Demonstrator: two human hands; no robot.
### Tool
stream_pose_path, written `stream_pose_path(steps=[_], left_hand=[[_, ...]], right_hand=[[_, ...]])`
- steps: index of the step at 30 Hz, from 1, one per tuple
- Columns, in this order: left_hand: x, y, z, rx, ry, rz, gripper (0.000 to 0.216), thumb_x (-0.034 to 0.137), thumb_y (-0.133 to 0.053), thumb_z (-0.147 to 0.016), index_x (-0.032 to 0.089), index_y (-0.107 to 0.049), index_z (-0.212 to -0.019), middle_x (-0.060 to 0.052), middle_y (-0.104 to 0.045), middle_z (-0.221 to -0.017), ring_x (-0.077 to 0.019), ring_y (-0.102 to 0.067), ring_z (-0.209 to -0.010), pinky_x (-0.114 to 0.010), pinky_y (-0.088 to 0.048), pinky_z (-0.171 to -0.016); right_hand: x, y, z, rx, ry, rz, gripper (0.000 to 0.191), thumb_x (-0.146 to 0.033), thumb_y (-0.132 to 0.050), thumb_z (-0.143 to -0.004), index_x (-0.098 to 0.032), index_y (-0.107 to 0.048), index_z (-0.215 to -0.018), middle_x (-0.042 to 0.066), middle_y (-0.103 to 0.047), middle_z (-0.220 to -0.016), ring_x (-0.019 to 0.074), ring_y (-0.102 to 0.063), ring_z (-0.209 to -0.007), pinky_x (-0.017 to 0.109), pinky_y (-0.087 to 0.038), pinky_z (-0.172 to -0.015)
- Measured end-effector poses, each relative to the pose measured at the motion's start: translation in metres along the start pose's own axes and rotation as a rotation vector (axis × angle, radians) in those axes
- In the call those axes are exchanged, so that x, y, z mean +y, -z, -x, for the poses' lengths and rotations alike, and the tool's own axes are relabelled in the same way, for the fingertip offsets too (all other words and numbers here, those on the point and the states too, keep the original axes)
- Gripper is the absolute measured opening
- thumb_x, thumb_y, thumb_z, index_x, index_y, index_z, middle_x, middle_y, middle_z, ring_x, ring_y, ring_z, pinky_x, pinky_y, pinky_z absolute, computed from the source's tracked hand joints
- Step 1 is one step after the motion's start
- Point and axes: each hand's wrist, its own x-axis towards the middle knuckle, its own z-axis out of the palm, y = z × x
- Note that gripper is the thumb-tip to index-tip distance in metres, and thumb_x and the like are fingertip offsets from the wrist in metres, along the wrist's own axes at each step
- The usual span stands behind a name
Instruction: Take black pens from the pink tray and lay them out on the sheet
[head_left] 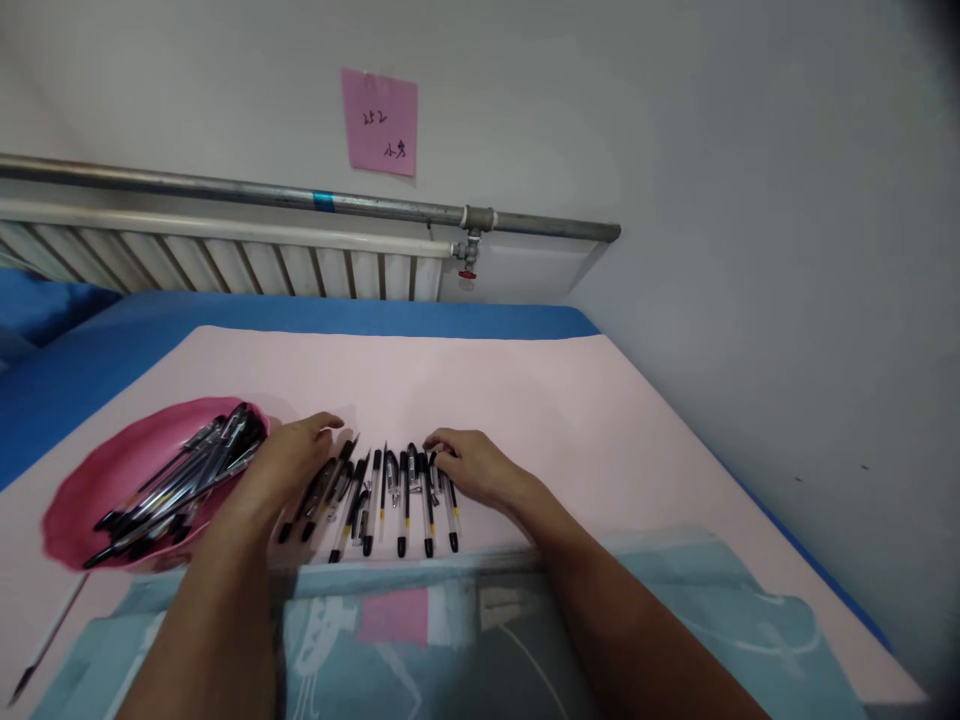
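Observation:
Disassembled gel pens lie in a row in front of me: clear barrels [403, 505] with black ends, thin refills [383, 490] with a yellow band, and small black caps [412, 462]. At the left end of the row, my left hand [296, 455] hovers with fingers stretched out and nothing seen in them. My right hand [469, 465] is at the right end, its thumb and fingers closed together by the tops of the last pens. What sits between those fingertips is too small to make out. The left forearm partly covers the pink bowl beside it.
The pink oval bowl [71, 500] holds many pens and pen parts. A slim pen-like stick [49, 640] lies at the lower left. A light blue patterned cloth [675, 590] covers the near edge of the pink tabletop [517, 385]. Behind stand a radiator [292, 268] and a metal pipe [247, 192].

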Motion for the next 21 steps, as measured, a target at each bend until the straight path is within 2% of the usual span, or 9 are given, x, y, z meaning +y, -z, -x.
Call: stream_pose_path(steps=[4, 8, 13, 18, 21], left_hand=[[0.0001, 0.0017, 0.0002, -0.04, 0.034, -0.009, 0.039, 0.024, -0.036, -0.078, 0.021, -0.063, -0.105, -0.007, -0.07, -0.082, -0.0202, -0.063, -0.071, -0.026, -0.043, -0.063], [0.0036, 0.0003, 0.0025, -0.079, 0.001, -0.027, 0.039, 0.022, -0.035, -0.077, 0.024, -0.063, -0.104, -0.005, -0.07, -0.084, -0.0201, -0.063, -0.076, -0.025, -0.043, -0.066], [0.0031, 0.0003, 0.0031, -0.103, -0.024, -0.03, 0.032, 0.021, -0.04, -0.075, 0.022, -0.065, -0.095, -0.006, -0.07, -0.091, -0.0195, -0.062, -0.082, -0.025, -0.043, -0.069], [0.0048, -0.0014, 0.0041, -0.094, -0.033, -0.042, 0.036, 0.02, -0.036, -0.077, 0.022, -0.063, -0.102, -0.007, -0.069, -0.088, -0.0188, -0.062, -0.076, -0.026, -0.042, -0.068], [0.005, -0.0021, 0.0038, -0.126, -0.058, -0.04, 0.032, 0.019, -0.037, -0.075, 0.021, -0.065, -0.092, -0.005, -0.069, -0.088, -0.0177, -0.062, -0.078, -0.024, -0.042, -0.07]], right_hand=[[-0.0008, 0.0009, 0.0004, 0.0, 0.004, 0.011, 0.028, -0.017, -0.045, -0.079, -0.02, -0.063, -0.1, 0.004, -0.065, -0.096, 0.0145, -0.057, -0.083, 0.025, -0.04, -0.073], [-0.0016, 0.001, 0.0001, -0.006, 0.003, 0.01, 0.029, -0.016, -0.046, -0.078, -0.02, -0.063, -0.101, 0.004, -0.065, -0.098, 0.0151, -0.057, -0.085, 0.026, -0.04, -0.074], [-0.0018, 0.0007, 0.0002, -0.003, -0.003, 0.02, 0.031, -0.016, -0.046, -0.077, -0.021, -0.062, -0.103, 0.004, -0.065, -0.098, 0.0158, -0.056, -0.087, 0.026, -0.04, -0.075], [-0.0023, 0.0009, 0.0006, -0.012, 0.008, 0.036, 0.032, -0.016, -0.045, -0.077, -0.021, -0.062, -0.103, 0.004, -0.065, -0.098, 0.0159, -0.056, -0.087, 0.026, -0.04, -0.075], [-0.0023, 0.0012, 0.0005, -0.017, 0.007, 0.044, 0.032, -0.017, -0.045, -0.076, -0.022, -0.062, -0.103, 0.003, -0.065, -0.097, 0.0159, -0.056, -0.086, 0.025, -0.041, -0.074]])
